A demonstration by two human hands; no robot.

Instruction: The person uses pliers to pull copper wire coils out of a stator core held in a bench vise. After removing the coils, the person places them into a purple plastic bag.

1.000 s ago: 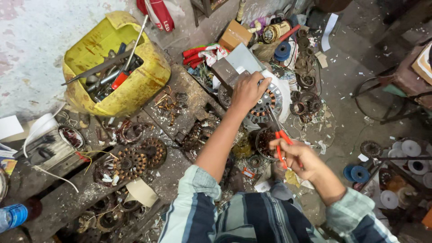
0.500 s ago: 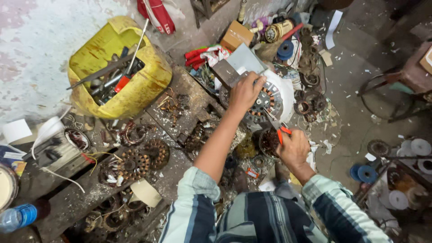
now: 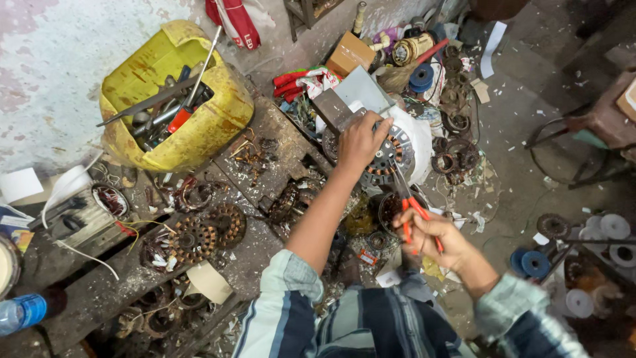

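Head view looks straight down on my two hands over a cluttered floor, and I take the round motor winding [image 3: 391, 156] as my landmark. My left hand [image 3: 360, 139] lies on the near-left edge of that winding, fingers curled over its rim and pressing on it. The winding sits on a white cloth [image 3: 421, 136], with copper coils showing around its ring. My right hand [image 3: 434, 235] is below and a little right of the winding, closed around the red handles of a pair of pliers [image 3: 407, 202]; the tips of the pliers point up toward the winding's lower edge, and I cannot tell whether they touch it. Far left of the winding stands a yellow bucket [image 3: 199, 132] full of metal tools. Between the bucket and the winding lies a wooden plank [image 3: 265, 132] strewn with copper wire scraps. Lower left of the winding rests another winding core [image 3: 195, 238] on the plank. Above the winding sits a brown cardboard box [image 3: 349, 54]. Lower right of it are blue spools [image 3: 530, 263].
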